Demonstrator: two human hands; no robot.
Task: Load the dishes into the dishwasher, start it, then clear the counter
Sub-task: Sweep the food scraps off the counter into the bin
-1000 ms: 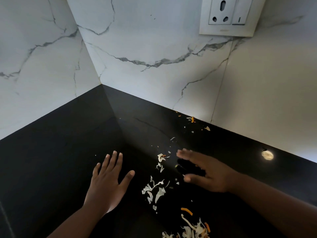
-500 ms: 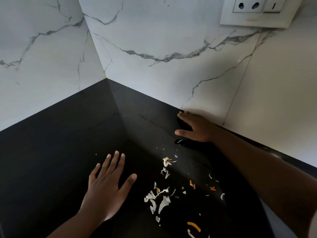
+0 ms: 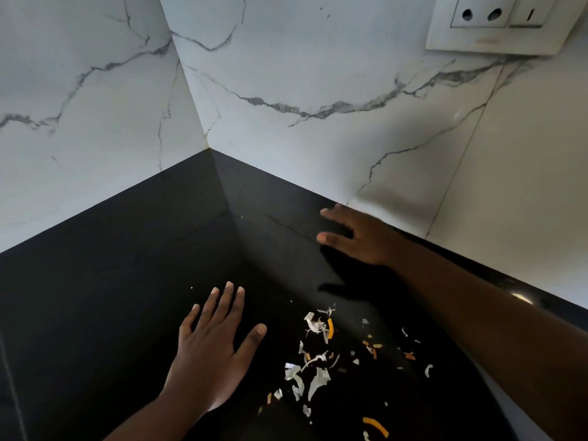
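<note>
right hand (image 3: 359,237), fingers extended, reaches to the wall edge, apparently to rake vegetable scraps (image 3: 313,354) across the black counter (image 3: 111,281); left hand (image 3: 210,348) lies flat, bracing beside them.

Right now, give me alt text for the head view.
Two open hands over a black counter corner: left hand flat, right hand near the marble wall. White and orange vegetable scraps lie scattered between them.
</note>
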